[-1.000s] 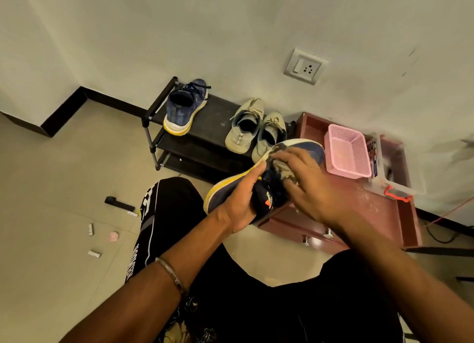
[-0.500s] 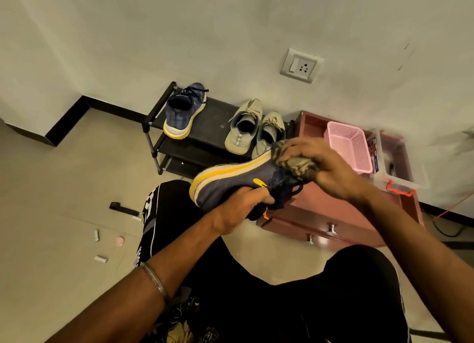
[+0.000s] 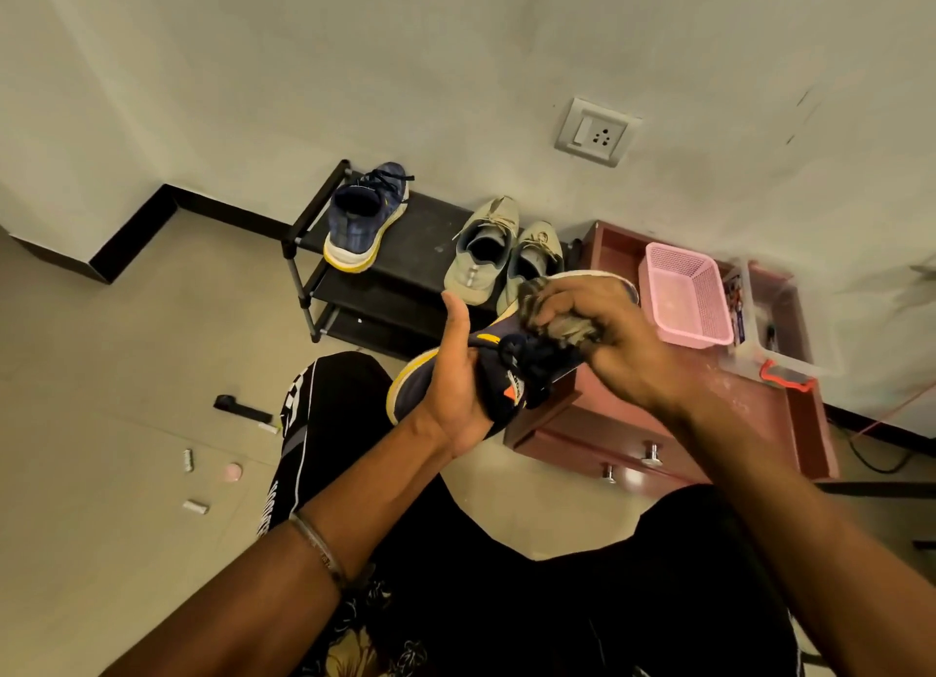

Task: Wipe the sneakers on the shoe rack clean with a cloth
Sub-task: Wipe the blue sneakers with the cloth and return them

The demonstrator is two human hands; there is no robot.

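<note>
I see my left hand [image 3: 456,398] cupped under the navy sneaker [image 3: 499,372] at frame centre, thumb raised, fingers curled round its heel. At its 2 o'clock my right hand [image 3: 602,337] has a bunched cloth [image 3: 562,322] gripped and pressed against the shoe's upper. The shoe rack [image 3: 405,251] sits at 11 o'clock, holding its mate [image 3: 362,220] and a beige pair [image 3: 499,256].

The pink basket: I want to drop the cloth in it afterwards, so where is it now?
In the head view the pink basket sits right of centre on the reddish cabinet, just right of the shoe rack and beyond the right hand.
</note>
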